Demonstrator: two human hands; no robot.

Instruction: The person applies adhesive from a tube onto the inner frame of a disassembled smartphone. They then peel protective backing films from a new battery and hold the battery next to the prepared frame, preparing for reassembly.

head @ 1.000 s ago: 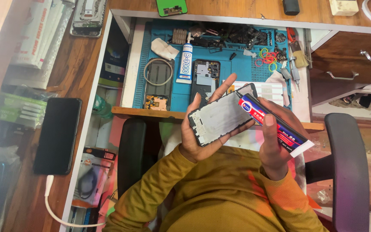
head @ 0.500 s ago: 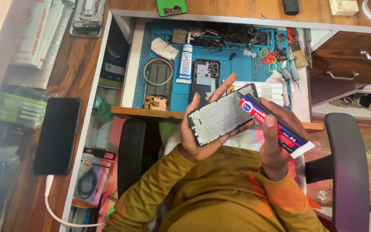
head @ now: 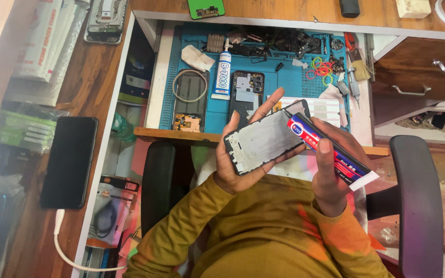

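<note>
The left hand (head: pixel 238 164) grips a flat grey phone frame with black edges (head: pixel 264 139). The right hand (head: pixel 330 170) squeezes a red, white and blue glue tube (head: pixel 330 154), its tip touching the frame.

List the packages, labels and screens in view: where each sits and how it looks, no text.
Glue tube: in the right hand, long, red, blue and white.
Phone frame: in the left hand, black rim, grey plate.
Second glue tube: lying on the blue mat, white with a blue label.
Black phone: left on the wooden desk, dark screen, white cable attached.
White packets: top left, stacked.
</note>
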